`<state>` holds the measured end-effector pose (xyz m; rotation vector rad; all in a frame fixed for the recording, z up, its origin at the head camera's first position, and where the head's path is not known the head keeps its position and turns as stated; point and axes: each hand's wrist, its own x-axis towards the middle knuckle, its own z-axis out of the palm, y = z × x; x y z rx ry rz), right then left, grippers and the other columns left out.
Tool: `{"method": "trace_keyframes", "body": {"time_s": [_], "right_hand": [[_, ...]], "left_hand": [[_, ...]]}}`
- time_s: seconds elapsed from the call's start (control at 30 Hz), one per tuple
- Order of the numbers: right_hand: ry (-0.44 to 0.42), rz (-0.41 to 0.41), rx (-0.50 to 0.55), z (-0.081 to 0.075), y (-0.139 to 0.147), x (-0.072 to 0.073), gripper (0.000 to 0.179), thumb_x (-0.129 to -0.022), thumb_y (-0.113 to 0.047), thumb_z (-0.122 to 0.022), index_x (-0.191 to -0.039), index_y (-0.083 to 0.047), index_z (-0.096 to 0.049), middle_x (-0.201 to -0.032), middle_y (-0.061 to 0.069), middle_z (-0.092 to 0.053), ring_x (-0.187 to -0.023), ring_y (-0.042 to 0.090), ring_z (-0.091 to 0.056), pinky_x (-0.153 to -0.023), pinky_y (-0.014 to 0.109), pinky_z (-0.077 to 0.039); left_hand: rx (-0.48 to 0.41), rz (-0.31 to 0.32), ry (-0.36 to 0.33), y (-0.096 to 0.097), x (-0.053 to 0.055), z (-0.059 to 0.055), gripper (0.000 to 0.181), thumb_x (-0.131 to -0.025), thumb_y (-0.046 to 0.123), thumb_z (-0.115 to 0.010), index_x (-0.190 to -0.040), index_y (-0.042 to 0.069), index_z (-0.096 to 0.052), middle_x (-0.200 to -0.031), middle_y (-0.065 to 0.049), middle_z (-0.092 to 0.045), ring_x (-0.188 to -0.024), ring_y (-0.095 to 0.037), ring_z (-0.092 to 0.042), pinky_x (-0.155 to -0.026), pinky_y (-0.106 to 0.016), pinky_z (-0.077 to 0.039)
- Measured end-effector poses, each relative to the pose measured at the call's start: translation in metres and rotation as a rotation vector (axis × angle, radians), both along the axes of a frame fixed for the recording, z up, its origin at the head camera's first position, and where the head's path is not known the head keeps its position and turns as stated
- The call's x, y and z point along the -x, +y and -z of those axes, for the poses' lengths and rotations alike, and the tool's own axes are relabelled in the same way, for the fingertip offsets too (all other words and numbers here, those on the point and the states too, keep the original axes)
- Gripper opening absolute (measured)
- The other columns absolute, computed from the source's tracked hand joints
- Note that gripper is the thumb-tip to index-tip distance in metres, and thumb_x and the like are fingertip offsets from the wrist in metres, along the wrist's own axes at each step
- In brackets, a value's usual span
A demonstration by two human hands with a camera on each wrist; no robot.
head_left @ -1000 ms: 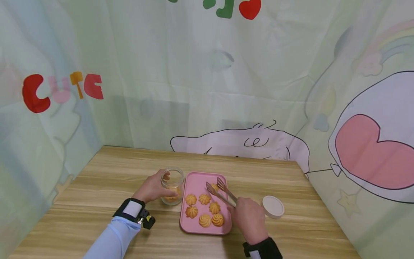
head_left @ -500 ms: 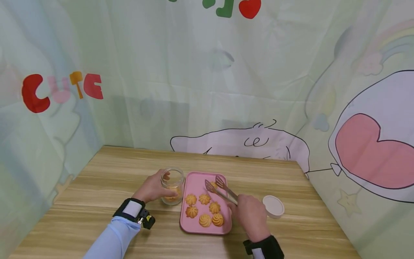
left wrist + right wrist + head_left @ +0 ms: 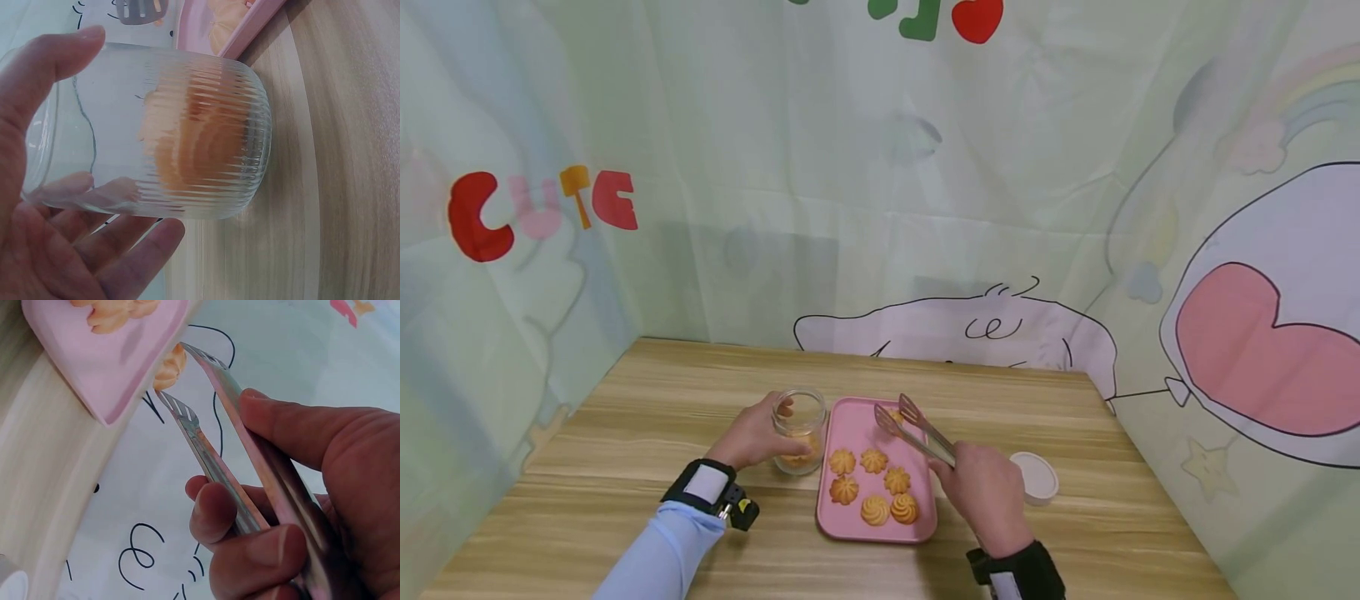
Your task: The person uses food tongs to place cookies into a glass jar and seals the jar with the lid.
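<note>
My left hand (image 3: 752, 437) grips a clear glass jar (image 3: 112, 137), thumb on one side and fingers on the other. The jar stands upright and uncapped on the table, ribbed near its base, with golden cookies (image 3: 200, 147) inside. In my right hand (image 3: 985, 496) is a pair of metal tongs (image 3: 250, 440) with slotted tips, pinched between thumb and fingers. One piped cookie (image 3: 169, 367) sits between the tong tips, above the far right of the pink tray (image 3: 842, 525). Several more swirled cookies (image 3: 874, 461) lie on the tray's near half.
A round white lid (image 3: 1036, 477) lies on the wooden table (image 3: 700, 375) right of my right hand. The tray stands close beside the jar. A printed curtain (image 3: 760, 167) rises behind the table and along both sides.
My right hand has shifted slightly right and away from me. The tong tips and the cookie between them have risen a little in the head view. My left hand and the jar stay put.
</note>
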<state>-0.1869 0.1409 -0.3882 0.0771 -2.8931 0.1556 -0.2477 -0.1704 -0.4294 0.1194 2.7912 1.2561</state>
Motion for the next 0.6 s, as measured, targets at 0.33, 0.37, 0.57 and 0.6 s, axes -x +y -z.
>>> {"method": "trace_keyframes", "body": {"time_s": [0.33,0.37,0.57,0.6], "right_hand": [[0.068,-0.022,-0.007,-0.012,-0.002,0.000,0.041,-0.076,-0.052,-0.070,-0.067,-0.013,-0.059,-0.049,-0.003,-0.037,-0.043,0.014,-0.037,-0.037,0.028,-0.023],[0.077,-0.027,-0.005,-0.013,-0.003,0.000,0.041,-0.076,-0.051,-0.070,-0.067,-0.013,-0.059,-0.049,-0.004,-0.036,-0.043,0.014,-0.037,-0.037,0.027,-0.023],[0.087,-0.046,0.022,-0.023,-0.005,-0.001,0.036,-0.077,-0.048,-0.071,-0.072,-0.013,-0.063,-0.051,-0.004,-0.041,-0.044,0.013,-0.038,-0.037,0.027,-0.024],[0.088,-0.049,0.025,-0.024,-0.006,-0.002,0.035,-0.078,-0.047,-0.071,-0.074,-0.013,-0.064,-0.052,-0.004,-0.043,-0.044,0.013,-0.039,-0.037,0.027,-0.025]], "left_hand": [[0.007,-0.005,0.004,0.000,0.000,0.001,0.086,-0.061,0.040,-0.085,-0.130,0.006,-0.046,-0.126,-0.014,-0.058,-0.112,-0.031,-0.057,-0.092,-0.048,-0.048],[0.007,-0.004,0.006,0.000,0.001,0.001,0.086,-0.061,0.040,-0.085,-0.130,0.006,-0.046,-0.126,-0.014,-0.058,-0.112,-0.031,-0.057,-0.092,-0.048,-0.048],[0.004,-0.005,0.011,0.000,0.002,0.003,0.086,-0.061,0.040,-0.085,-0.130,0.007,-0.046,-0.126,-0.014,-0.058,-0.112,-0.030,-0.057,-0.092,-0.047,-0.048],[0.004,-0.005,0.012,0.000,0.002,0.003,0.087,-0.060,0.040,-0.085,-0.130,0.007,-0.046,-0.126,-0.014,-0.058,-0.112,-0.030,-0.057,-0.092,-0.047,-0.048]]}}
